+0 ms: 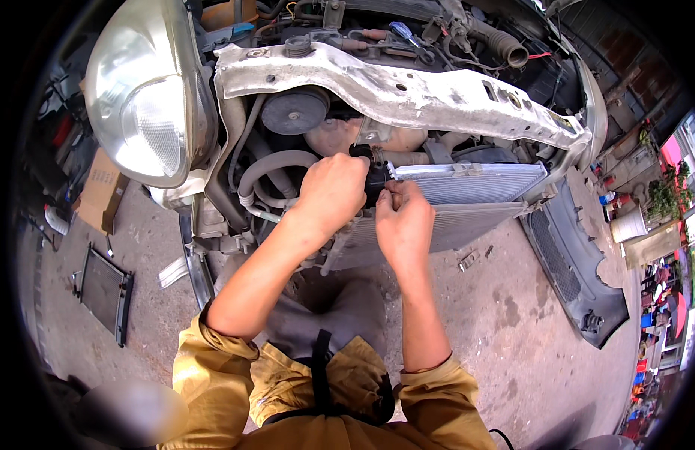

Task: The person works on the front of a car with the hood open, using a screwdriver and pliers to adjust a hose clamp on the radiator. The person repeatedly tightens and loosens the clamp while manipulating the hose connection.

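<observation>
In front of a car's open engine bay, both my hands work at the left end of a silver radiator. My left hand is closed in a fist against a black fitting there; what its fingers grip is hidden. Just to the right and lower, my right hand has thumb and fingers pinched together at the radiator's corner. Whatever is in that pinch is too small to name. A darker finned panel sits in front of the radiator. A grey hose curves behind my left wrist.
A whitish metal crossbar spans above my hands. The headlight juts out at the left. On the floor lie a removed radiator, a cardboard box and a black bumper cover. A white bucket stands far right.
</observation>
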A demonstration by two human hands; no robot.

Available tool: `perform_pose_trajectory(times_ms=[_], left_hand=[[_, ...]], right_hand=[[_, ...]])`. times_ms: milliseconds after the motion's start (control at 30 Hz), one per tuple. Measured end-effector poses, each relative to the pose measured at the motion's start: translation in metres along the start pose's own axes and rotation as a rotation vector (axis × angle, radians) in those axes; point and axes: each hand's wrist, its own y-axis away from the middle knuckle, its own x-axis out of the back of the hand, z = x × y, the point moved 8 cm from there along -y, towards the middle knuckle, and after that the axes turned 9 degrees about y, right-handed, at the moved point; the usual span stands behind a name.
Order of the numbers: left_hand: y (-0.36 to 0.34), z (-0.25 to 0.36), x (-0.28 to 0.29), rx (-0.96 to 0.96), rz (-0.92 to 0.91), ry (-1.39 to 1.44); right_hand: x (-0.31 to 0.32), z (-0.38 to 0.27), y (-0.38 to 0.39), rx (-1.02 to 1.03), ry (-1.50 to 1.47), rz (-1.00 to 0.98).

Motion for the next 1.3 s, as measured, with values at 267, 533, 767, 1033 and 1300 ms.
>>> perform_pose_trajectory(times_ms=[267, 533, 767, 1033, 1300], left_hand=[[0.009, -0.006, 0.005, -0.069, 0.080, 0.004], [0.009, -0.005, 0.004, 0.014, -0.046, -0.012], [0.007, -0.008, 0.004, -0.019, -0.060, -0.032], [0.013, -0.001, 0.008, -0.010, -0.074, -0.109], [0.018, 0.002, 0.014, -0.020, -0.039, -0.102]], right_hand=[[-0.015, -0.002, 0.024, -0.149, -0.333, -0.085], [-0.020, 0.007, 0.036, -0.181, -0.494, 0.054], [-0.021, 0.006, 0.037, -0.191, -0.521, 0.090], [-0.019, -0.002, 0.043, -0.196, -0.524, 0.117], [-0.020, 0.001, 0.040, -0.146, -0.408, 0.142]])
